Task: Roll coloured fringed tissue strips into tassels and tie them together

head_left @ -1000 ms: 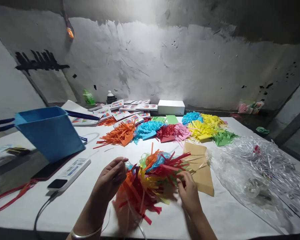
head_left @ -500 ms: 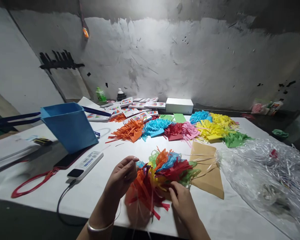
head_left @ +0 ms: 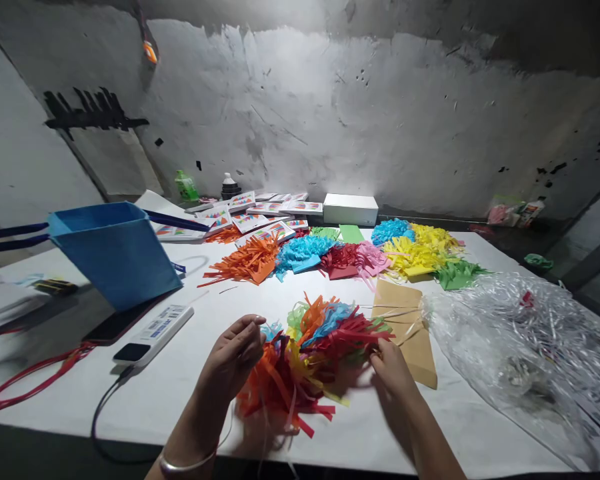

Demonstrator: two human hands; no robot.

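Two hands on one fluffy clump of fringed paper strips (head_left: 305, 360), sitting on the white bench (head_left: 190, 373) right by the near edge. Left hand (head_left: 235, 357) is pinched shut on the clump's left side, probably to keep the bundle gathered. Right hand (head_left: 393, 367) grips the red strips on its right. Sorted piles of cut paper (head_left: 340, 253) sit further back by colour, and a brown envelope (head_left: 410, 333) lies just beside the clump.
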